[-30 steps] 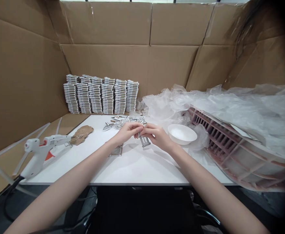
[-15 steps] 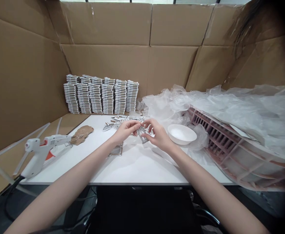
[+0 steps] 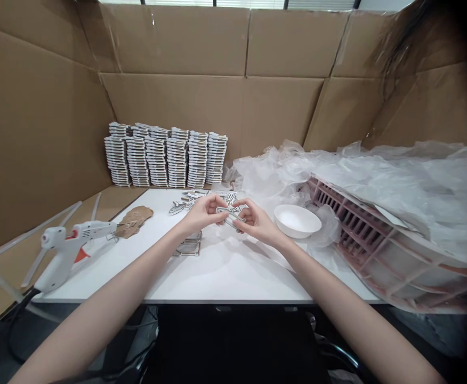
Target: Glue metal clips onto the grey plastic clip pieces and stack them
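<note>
Between my two hands, above the white table [image 3: 217, 277], is a small flat grey-white cut-out piece [image 3: 232, 217] with an openwork outline. My left hand [image 3: 206, 213] pinches its left end between thumb and fingers. The right end is pinched by my right hand [image 3: 256, 221]. Just beyond the hands lies a loose pile of similar cut-out pieces [image 3: 183, 204], partly hidden by them. A small framed piece [image 3: 191, 246] rests on the table beside my left forearm, which covers part of it.
Stacks of pieces [image 3: 157, 160] stand at the back against cardboard walls [image 3: 173, 101]. On the left are a white glue gun [image 3: 63, 250] and a torn brown scrap [image 3: 134, 221]. To the right are a white bowl [image 3: 297, 221], a pink basket [image 3: 361, 240] and heaped plastic bags [image 3: 377, 176].
The held piece has turned from a steep slant to a flatter, more sideways pose. My left hand's grip has shifted, and my right fingers have curled in closer around the piece's end.
</note>
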A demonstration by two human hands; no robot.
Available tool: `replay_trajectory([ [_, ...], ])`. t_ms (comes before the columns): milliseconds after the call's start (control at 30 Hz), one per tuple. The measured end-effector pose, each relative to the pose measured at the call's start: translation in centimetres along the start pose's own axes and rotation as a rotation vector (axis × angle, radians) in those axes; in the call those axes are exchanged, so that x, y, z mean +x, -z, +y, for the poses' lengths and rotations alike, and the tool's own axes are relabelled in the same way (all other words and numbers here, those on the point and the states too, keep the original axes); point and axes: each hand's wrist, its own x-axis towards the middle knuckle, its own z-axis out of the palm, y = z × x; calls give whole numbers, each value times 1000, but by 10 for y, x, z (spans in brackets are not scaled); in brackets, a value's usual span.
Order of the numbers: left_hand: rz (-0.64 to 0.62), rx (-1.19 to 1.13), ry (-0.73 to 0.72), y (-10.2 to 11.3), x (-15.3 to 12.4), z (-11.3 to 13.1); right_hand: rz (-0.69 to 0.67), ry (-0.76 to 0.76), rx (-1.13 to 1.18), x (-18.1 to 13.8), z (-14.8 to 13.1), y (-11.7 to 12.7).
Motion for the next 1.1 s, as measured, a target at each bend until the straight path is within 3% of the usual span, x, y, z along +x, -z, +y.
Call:
replay_trajectory([
  [200, -71, 259, -81, 8, -3, 4, -41, 2, -46, -2, 1, -4],
  [267, -93, 251, -56, 15, -3, 4, -8, 13, -85, -2, 0, -4],
  [433, 15, 226, 145, 58, -8, 1, 206, 42, -244, 0, -4, 12],
  [567, 0, 270, 354, 91, -15, -5, 421, 8, -370, 2, -4, 33],
  [767, -23, 303, 490, 102, -18, -17, 624, -137, -590, -7, 5, 68],
  [900, -101, 402, 468, 105, -17, -22, 578, -351, -736, -18, 14, 91],
  [1100, -167, 528, 444, 110, -16, -25, 350, -537, -718, -25, 14, 99],
])
